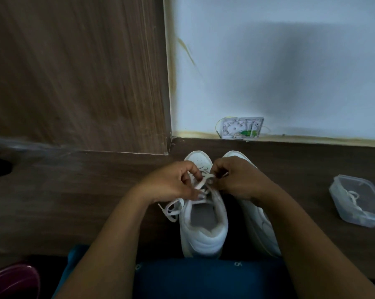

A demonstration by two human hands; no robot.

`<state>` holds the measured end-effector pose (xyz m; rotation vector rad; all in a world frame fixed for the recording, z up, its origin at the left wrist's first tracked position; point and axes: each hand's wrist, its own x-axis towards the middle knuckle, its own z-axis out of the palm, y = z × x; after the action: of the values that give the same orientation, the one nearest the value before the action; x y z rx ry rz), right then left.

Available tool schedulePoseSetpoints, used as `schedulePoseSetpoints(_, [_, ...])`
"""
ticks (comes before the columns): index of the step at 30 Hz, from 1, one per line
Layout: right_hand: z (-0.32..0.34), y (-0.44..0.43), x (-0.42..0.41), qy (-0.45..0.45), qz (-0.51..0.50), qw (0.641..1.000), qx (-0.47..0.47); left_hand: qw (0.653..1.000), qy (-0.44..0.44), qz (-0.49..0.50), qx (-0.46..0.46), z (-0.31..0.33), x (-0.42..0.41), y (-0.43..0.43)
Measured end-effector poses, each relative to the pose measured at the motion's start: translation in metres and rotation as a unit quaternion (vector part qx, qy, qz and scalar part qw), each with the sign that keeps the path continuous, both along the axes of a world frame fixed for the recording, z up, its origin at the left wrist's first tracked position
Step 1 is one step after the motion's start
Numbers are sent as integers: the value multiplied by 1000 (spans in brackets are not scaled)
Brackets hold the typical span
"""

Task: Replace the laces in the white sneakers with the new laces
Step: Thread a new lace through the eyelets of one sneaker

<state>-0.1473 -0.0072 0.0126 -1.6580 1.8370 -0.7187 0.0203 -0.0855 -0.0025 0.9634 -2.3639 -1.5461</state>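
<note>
Directly under left hand (171, 183) and right hand (236, 180), both tight on its lace (200, 185), one white sneaker (203, 236).

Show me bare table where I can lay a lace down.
Widest bare patch: table left of the left sneaker, below the wooden panel, past the trailing lace. A smaller one lies between the right sneaker and the plastic container. Crowded: over the left sneaker, where left hand and right hand pinch that lace.

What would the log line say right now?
left hand: pinches lace | right hand: pinches lace | sneaker: under both hands | box: holds loose lace
</note>
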Motion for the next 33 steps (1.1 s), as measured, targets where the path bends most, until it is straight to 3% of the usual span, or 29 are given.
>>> schedulePoseSetpoints(1, [1,0,0,-12,3,1000,-12,1000,-5,-2,-9,0,1,0])
schedulePoseSetpoints(4, [7,1,5,-174,-7,984,-35,999,5,20,-28,8,4,-1])
schedulePoseSetpoints(6, [16,3,7,-232,-22,971,-56,998,-6,50,-31,17,9,2])
schedulePoseSetpoints(8, [21,7,8,-231,-32,970,-71,997,12,76,24,28,15,10])
schedulePoseSetpoints(11, [29,17,16,-228,-28,969,-89,980,132,98,110,52,16,32])
schedulePoseSetpoints(15, [68,37,25,-238,-10,958,-162,953,252,115,122,104,9,59])
schedulePoseSetpoints(20, [119,54,38,-230,6,945,-231,947,277,164,21,157,7,68])
schedulePoseSetpoints(23, [132,56,44,-191,-23,944,-267,949,253,178,-55,173,4,74])
schedulePoseSetpoints(26, [134,57,50,-180,-66,935,-299,944,257,195,-75,176,-1,80])
schedulePoseSetpoints(30, [130,61,52,-167,-114,915,-348,928,316,195,-20,174,-7,87])
schedulePoseSetpoints(33, [128,60,51,-214,-135,895,-368,890,402,188,106,175,-4,83])
